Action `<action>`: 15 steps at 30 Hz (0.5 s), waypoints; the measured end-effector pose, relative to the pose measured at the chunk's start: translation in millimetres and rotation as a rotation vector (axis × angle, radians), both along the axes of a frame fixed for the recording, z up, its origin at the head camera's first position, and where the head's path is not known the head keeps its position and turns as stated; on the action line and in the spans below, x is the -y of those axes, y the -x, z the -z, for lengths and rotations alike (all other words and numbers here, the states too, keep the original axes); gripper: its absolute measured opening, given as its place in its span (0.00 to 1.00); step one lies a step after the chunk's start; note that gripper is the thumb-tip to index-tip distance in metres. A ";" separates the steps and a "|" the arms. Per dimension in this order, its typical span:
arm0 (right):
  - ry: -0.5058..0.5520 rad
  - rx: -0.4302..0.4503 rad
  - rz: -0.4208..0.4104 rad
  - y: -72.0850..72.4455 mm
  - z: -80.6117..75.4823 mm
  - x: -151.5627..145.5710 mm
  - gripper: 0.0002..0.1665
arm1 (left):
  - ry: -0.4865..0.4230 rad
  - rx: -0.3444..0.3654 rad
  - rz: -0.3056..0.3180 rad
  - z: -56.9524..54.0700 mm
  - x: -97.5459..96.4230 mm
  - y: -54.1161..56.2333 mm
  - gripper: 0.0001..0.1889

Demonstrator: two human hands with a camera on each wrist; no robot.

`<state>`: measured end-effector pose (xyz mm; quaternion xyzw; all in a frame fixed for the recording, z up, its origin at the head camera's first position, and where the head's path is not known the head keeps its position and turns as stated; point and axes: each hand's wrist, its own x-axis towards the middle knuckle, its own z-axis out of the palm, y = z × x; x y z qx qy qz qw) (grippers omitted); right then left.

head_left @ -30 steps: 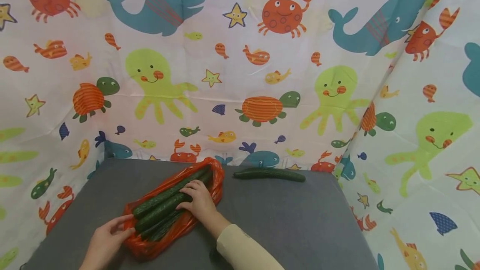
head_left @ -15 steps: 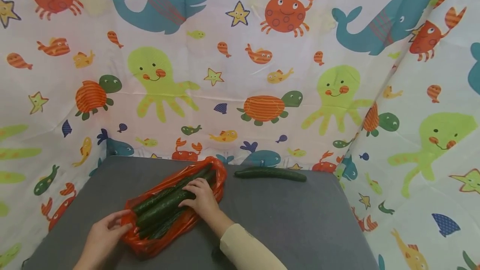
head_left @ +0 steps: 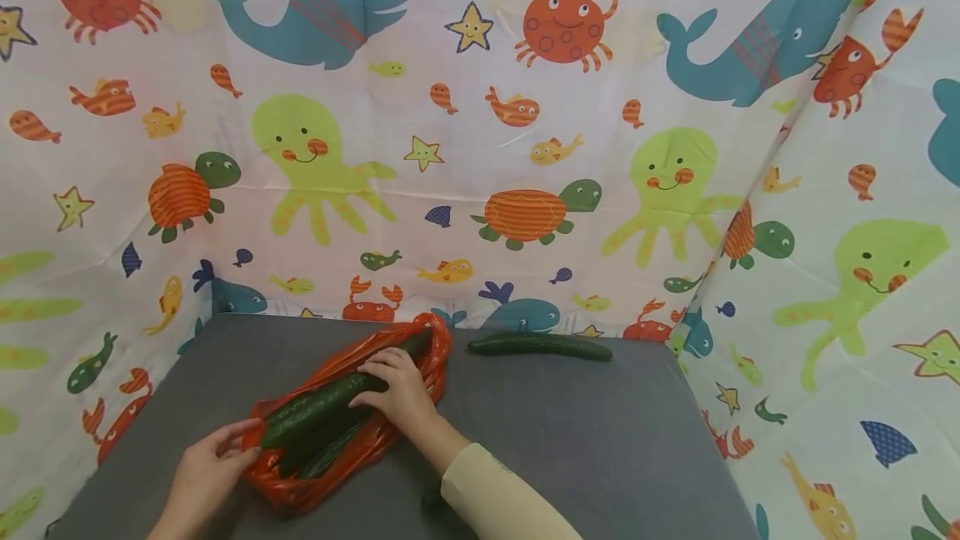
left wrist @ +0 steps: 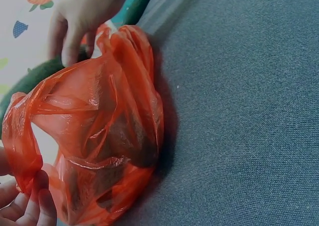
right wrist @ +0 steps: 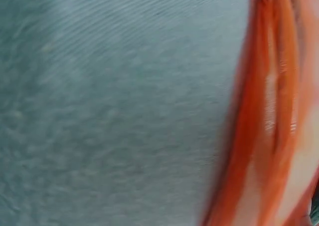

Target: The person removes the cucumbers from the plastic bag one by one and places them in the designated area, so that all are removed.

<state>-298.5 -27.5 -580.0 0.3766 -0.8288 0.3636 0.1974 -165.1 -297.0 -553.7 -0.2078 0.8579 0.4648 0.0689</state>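
Note:
An orange plastic bag lies slantwise on the left of the grey table, its open side up with several cucumbers inside. My right hand curls over one cucumber, which sits above the others. With thumb and fingers my left hand pinches the bag's near left edge. In the left wrist view the left hand holds a gathered fold of the bag, while the right hand grips the cucumber beyond it. The right wrist view shows only blurred bag film beside the table cloth.
Another cucumber lies at the table's back edge, right of the bag. A dark object is partly hidden by the right sleeve. Curtains with sea animals enclose the table at the back and sides.
The gripped cucumber has risen slightly and shifted left, now covering the cucumber behind it. My left hand has moved a little left with the bag's edge.

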 end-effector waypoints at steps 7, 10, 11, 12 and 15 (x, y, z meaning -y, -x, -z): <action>0.061 -0.059 -0.052 -5.6 -18.8 5.4 0.30 | -0.017 -0.016 -0.040 3.2 -2.6 2.3 0.37; 0.076 -0.073 -0.066 -8.5 -26.6 7.2 0.29 | -0.012 -0.008 -0.041 4.4 -3.0 3.1 0.42; 0.080 -0.075 -0.069 -9.5 -29.1 7.6 0.29 | -0.007 -0.002 -0.040 4.5 -3.0 3.1 0.43; 0.089 -0.073 -0.077 -10.4 -31.6 7.8 0.29 | -0.001 0.004 -0.039 4.6 -2.7 3.0 0.44; 0.100 -0.076 -0.086 -12.7 -38.7 8.8 0.29 | 0.014 0.019 -0.029 4.4 -1.6 1.8 0.45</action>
